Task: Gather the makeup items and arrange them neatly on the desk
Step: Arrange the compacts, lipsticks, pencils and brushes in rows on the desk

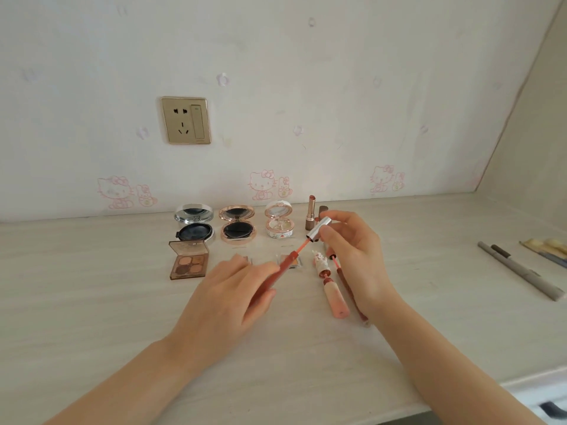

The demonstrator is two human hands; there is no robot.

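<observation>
The left hand (pixel 227 289) grips a slim reddish-brown lip gloss tube (pixel 277 273) over the middle of the pale wood-grain desk (pixel 122 302). The right hand (pixel 352 250) pinches its silver cylindrical cap (pixel 320 230), with the pink wand (pixel 302 244) drawn out. Beyond stand three open round compacts (pixel 236 223) and an upright brown lipstick (pixel 310 213). A pale pink gloss tube (pixel 334 297) lies just right.

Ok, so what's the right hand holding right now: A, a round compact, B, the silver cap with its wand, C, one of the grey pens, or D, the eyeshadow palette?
B: the right hand pinches the silver cap, whose wand slants down toward the red tube gripped in the left hand.
</observation>
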